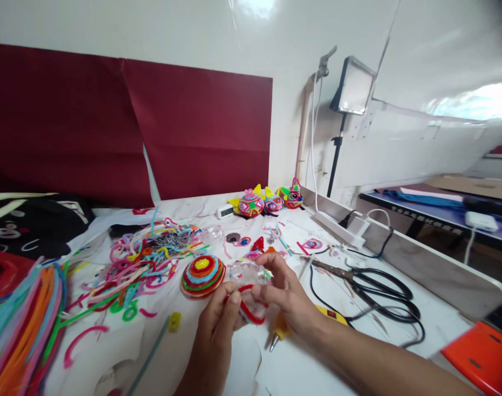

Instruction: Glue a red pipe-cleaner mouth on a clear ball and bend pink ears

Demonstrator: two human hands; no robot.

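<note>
Closely, both hands [218, 318] [292, 300] pinch the edge of what seems a red loop [255, 319], tabletop [290, 374] open below.

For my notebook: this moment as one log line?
left hand: holds red fuzzy loop; right hand: touches loop; nearby: multicoloured striped fuzzy dome

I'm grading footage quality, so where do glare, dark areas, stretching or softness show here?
Head view: glare on the white wall at top centre; upper right corner darkens; wide-angle stretching seems to lengthen the right forearm; the red pipe cleaner between left hand and right hand looks soft.
</note>
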